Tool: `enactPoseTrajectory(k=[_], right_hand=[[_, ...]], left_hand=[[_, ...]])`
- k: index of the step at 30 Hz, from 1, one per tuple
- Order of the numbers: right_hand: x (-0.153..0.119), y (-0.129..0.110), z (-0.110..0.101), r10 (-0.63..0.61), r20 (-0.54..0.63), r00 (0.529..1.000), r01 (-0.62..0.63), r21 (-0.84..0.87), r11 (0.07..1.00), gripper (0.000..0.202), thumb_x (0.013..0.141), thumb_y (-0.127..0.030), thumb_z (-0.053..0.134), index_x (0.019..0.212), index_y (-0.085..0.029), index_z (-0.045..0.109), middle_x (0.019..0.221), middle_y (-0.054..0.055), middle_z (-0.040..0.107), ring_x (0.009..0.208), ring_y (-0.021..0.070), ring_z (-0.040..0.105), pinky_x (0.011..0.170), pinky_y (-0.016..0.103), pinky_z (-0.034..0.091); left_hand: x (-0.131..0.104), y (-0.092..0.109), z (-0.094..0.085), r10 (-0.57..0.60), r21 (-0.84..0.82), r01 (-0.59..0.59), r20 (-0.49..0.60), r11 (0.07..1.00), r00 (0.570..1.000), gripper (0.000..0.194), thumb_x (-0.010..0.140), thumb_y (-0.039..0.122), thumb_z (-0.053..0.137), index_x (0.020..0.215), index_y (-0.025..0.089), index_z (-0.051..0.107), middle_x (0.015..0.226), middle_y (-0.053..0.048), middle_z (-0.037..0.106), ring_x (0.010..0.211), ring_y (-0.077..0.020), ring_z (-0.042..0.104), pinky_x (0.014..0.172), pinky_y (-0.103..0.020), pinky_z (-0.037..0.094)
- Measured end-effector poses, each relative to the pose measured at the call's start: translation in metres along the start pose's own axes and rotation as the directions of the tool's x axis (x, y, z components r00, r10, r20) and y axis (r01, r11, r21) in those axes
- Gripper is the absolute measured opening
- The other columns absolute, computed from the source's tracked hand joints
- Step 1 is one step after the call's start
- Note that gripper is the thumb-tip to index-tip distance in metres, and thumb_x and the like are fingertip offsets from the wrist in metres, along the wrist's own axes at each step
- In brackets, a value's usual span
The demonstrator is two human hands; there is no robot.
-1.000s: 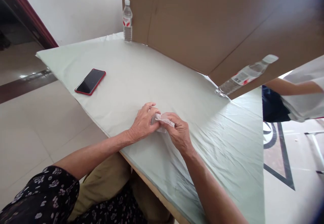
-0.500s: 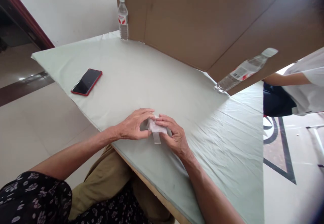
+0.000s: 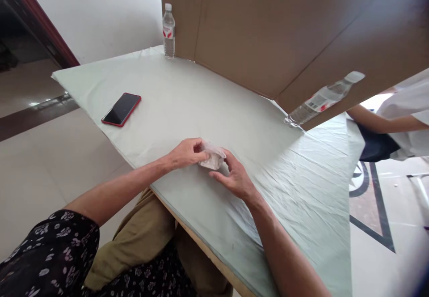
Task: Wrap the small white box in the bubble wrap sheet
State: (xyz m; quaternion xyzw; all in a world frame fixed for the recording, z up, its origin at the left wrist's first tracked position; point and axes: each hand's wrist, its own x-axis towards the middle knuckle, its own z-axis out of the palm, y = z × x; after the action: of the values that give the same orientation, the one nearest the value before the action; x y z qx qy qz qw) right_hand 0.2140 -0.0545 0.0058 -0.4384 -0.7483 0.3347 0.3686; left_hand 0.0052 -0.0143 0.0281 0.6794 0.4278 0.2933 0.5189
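A small whitish, see-through plastic packet (image 3: 213, 156) is between my hands, just above or on the cloth near the table's front edge. Its exact kind does not show. My left hand (image 3: 188, 153) pinches its left side between thumb and fingers. On the other side, the fingers of my right hand (image 3: 236, 176) touch or nearly touch the packet's right edge. The right thumb is spread away below it.
A pale green cloth covers the table (image 3: 161, 104). A phone in a red case (image 3: 121, 109) lies at the left. Two water bottles, one at the back (image 3: 169, 31) and one at the right (image 3: 323, 100), stand against a brown cardboard panel (image 3: 241, 33). Beyond it, a person's arm (image 3: 385, 120) shows.
The packet has turned and tilted, and the flat strip that hung below it no longer shows. My left hand has closed into a pinch; my right thumb has come off the packet.
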Motion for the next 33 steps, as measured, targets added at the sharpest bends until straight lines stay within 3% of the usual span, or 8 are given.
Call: enactPoseTrajectory(k=[3,6,7,10,13,21,27,33], right_hand=[[0.014,0.004,0.001,0.151,0.025,0.988,-0.153,0.174,0.973,0.064,0.075,-0.041,0.078,0.131,-0.023,0.054,0.120,0.009,0.069,0.105,0.0257,0.067,0.091,0.041,0.055],[0.028,0.004,0.001,0.257,0.074,0.963,-0.268,0.307,0.913,0.055,0.072,-0.044,0.078,0.118,-0.020,0.060,0.106,0.007,0.071,0.095,0.0235,0.068,0.083,0.037,0.055],[0.032,0.003,0.001,0.280,0.085,0.956,-0.292,0.338,0.895,0.052,0.071,-0.045,0.079,0.114,-0.020,0.062,0.103,0.006,0.072,0.093,0.0232,0.068,0.081,0.037,0.054],[0.039,0.003,-0.002,0.321,0.102,0.942,-0.335,0.387,0.859,0.049,0.069,-0.044,0.081,0.108,-0.021,0.064,0.101,0.004,0.072,0.093,0.0232,0.068,0.080,0.036,0.054],[0.041,0.008,-0.002,0.347,0.082,0.934,-0.351,0.382,0.855,0.049,0.069,-0.045,0.081,0.110,-0.023,0.065,0.102,0.004,0.072,0.092,0.0230,0.067,0.081,0.036,0.054],[0.035,0.013,0.003,0.386,-0.024,0.922,-0.349,0.375,0.859,0.056,0.070,-0.046,0.081,0.119,-0.023,0.063,0.100,0.004,0.072,0.087,0.0223,0.066,0.081,0.038,0.054],[0.032,0.014,-0.002,0.384,0.026,0.923,-0.360,0.414,0.836,0.056,0.069,-0.049,0.082,0.115,-0.024,0.065,0.097,0.005,0.072,0.089,0.0234,0.066,0.081,0.039,0.054],[0.029,0.017,-0.004,0.410,0.033,0.912,-0.392,0.372,0.841,0.070,0.067,-0.053,0.082,0.125,-0.022,0.058,0.099,0.006,0.071,0.088,0.0228,0.066,0.078,0.038,0.054]], left_hand=[[0.009,0.010,-0.004,-0.103,0.122,0.107,-0.039,0.987,0.994,0.021,0.082,0.036,0.053,0.073,0.017,0.056,0.067,0.002,0.055,0.063,-0.0126,0.050,0.057,-0.025,0.036],[0.018,0.011,-0.010,-0.035,0.293,0.064,-0.104,0.954,0.994,0.036,0.082,0.043,0.054,0.057,0.019,0.044,0.056,0.003,0.042,0.060,-0.0125,0.042,0.057,-0.027,0.029],[0.021,0.009,-0.012,-0.034,0.231,0.051,-0.076,0.972,0.996,0.037,0.082,0.045,0.054,0.058,0.018,0.046,0.058,0.003,0.044,0.061,-0.0128,0.043,0.058,-0.027,0.030],[0.029,0.002,-0.014,-0.060,-0.190,0.076,0.088,0.979,0.994,0.024,0.075,0.039,0.059,0.081,0.016,0.060,0.075,0.000,0.060,0.073,-0.0149,0.055,0.065,-0.026,0.039],[0.032,-0.004,-0.011,-0.037,-0.419,0.092,0.138,0.903,0.990,0.044,0.063,0.024,0.062,0.106,0.014,0.063,0.094,-0.004,0.068,0.088,-0.0172,0.061,0.076,-0.026,0.045],[0.029,-0.006,-0.003,-0.058,-0.517,0.090,0.078,0.851,0.995,0.054,0.065,0.017,0.065,0.119,0.010,0.064,0.105,-0.009,0.072,0.089,-0.0162,0.064,0.077,-0.024,0.048],[0.026,-0.006,-0.001,-0.099,-0.476,0.137,0.103,0.869,0.990,0.052,0.070,0.020,0.065,0.122,0.013,0.065,0.102,-0.007,0.072,0.087,-0.0163,0.066,0.076,-0.025,0.049],[0.024,-0.005,0.003,-0.170,-0.444,0.179,0.061,0.878,0.984,0.068,0.068,0.017,0.065,0.135,0.009,0.055,0.113,-0.011,0.071,0.098,-0.0187,0.065,0.084,-0.028,0.049]])
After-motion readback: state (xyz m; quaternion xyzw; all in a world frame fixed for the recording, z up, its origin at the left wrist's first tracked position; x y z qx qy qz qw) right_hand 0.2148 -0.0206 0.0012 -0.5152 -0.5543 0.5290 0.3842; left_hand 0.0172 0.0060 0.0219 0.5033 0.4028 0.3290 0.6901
